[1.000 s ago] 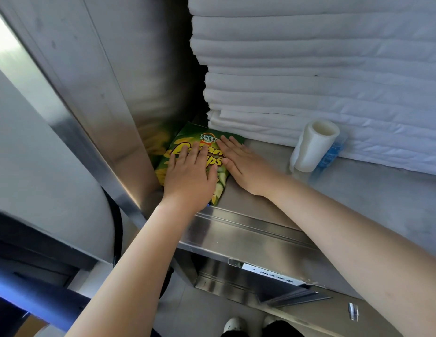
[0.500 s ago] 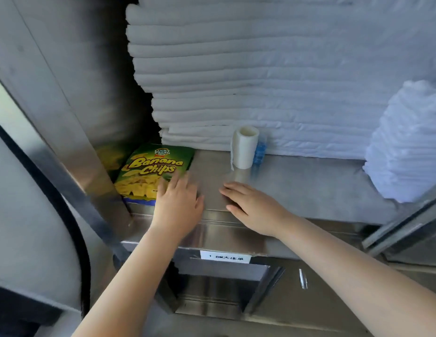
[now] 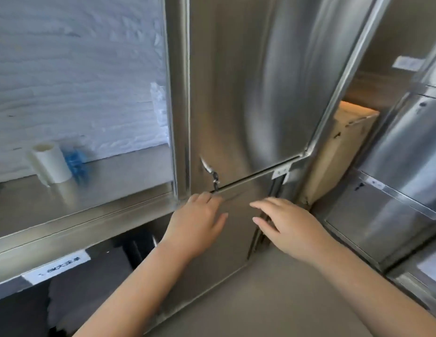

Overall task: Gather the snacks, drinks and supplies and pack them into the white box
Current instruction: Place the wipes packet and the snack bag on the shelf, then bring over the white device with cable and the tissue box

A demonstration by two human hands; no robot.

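Observation:
Both my hands hover empty in front of a steel cabinet door (image 3: 248, 93). My left hand (image 3: 197, 222) has relaxed fingers near the door's lower edge, just below a small hanging latch (image 3: 213, 177). My right hand (image 3: 285, 222) is beside it, fingers spread and pointing left. A white roll (image 3: 50, 164) stands on the steel shelf (image 3: 110, 188) at the left, with a small blue object (image 3: 76, 161) behind it. The banana chips bag and the white box are out of view.
Stacked white folded linens (image 3: 73, 76) fill the back of the shelf. A cardboard box (image 3: 338, 152) sits in a compartment right of the door. More steel cabinet fronts (image 3: 394, 166) stand at the right. A labelled lower shelf edge (image 3: 56, 266) lies below left.
The view has swung right, from the shelf with the banana chips bag to the steel door. Both hands left the shelf and bag and now hover empty by the door.

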